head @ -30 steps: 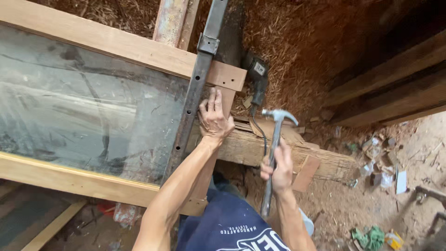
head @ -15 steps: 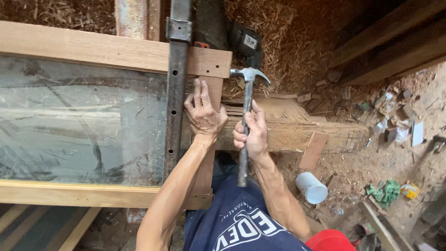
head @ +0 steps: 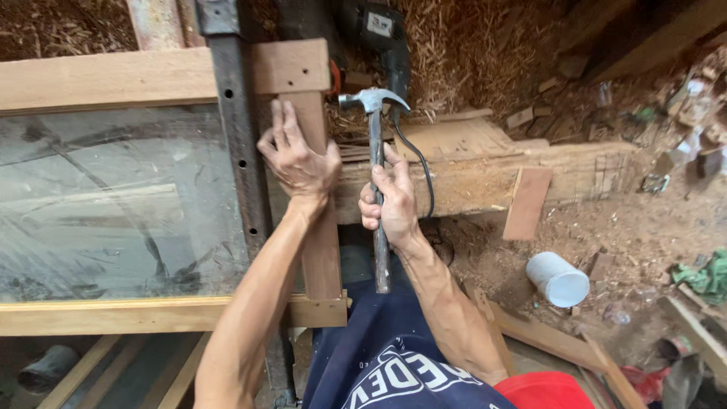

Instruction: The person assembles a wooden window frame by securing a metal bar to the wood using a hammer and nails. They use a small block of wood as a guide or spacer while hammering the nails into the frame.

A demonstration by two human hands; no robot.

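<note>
Wooden frame [head: 113, 76] of pale planed timber fills the left half of the head view, with a dusty, scratched glass pane [head: 113, 204] set in it. Its top rail runs from 9 o'clock toward 12, its bottom rail [head: 98, 314] lies at 7 o'clock, and a reddish upright stile [head: 322, 250] joins them just left of centre. A dark, rusty metal bar [head: 238, 151] with round holes crosses the frame from 12 down toward 6, just left of the stile.

Left hand [head: 299, 159] lies flat on the stile near its top end, fingers spread and pressed against the wood, palm down, clasping nothing.

Right hand [head: 390, 201], at centre, is wrapped tight around the steel shaft of a claw hammer [head: 375, 136]. The hammer stands nearly upright, its shiny curved head at 12 o'clock just beside the stile's top right corner, its dark handle end pointing down to 6 o'clock.

Behind the head, a black power drill [head: 379, 34] rests at 12 o'clock, its black cord [head: 420, 163] looping down past the right hand. A rough, worn beam [head: 515, 170] stretches toward 3 o'clock, with a short reddish offcut [head: 526, 203] leaning on it. A white plastic cup [head: 559, 279] lies on its side at 4 o'clock on the sawdust-strewn dirt. Wood shavings heap along the top edge.
</note>
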